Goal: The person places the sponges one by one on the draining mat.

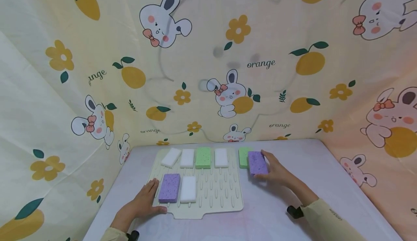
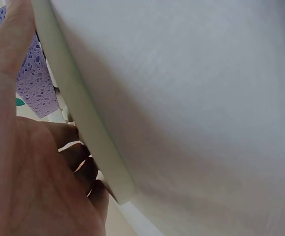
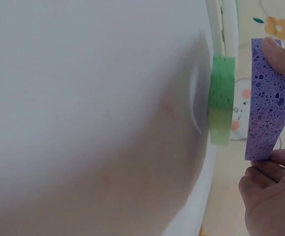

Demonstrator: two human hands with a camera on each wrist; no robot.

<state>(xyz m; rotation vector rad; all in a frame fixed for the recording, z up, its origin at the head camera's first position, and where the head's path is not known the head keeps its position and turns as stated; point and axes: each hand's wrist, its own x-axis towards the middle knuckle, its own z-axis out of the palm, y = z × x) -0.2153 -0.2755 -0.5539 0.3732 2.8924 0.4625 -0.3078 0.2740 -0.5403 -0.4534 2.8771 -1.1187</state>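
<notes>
My right hand (image 1: 276, 170) pinches a purple sponge (image 1: 258, 163) by its two ends, thumb on one and fingers on the other. In the right wrist view the held purple sponge (image 3: 267, 101) is raised off the table, with a gap between it and a green sponge (image 3: 221, 101). That green sponge (image 1: 243, 157) lies on the table to the right of a cream ridged drying mat (image 1: 224, 205), partly hidden by the purple one. Against the mat's left front corner rests my left hand (image 1: 141, 200), fingers along the side edge, thumb on the front edge, beside another purple sponge (image 1: 169, 187).
Along the mat's back row lie a tilted white sponge (image 1: 171, 157), a second white sponge (image 1: 187, 158), a green sponge (image 1: 203, 157) and another white one (image 1: 221, 157). A white sponge (image 1: 188, 189) sits in the front row. A patterned cloth (image 1: 208, 45) hangs behind the white table (image 1: 270, 212).
</notes>
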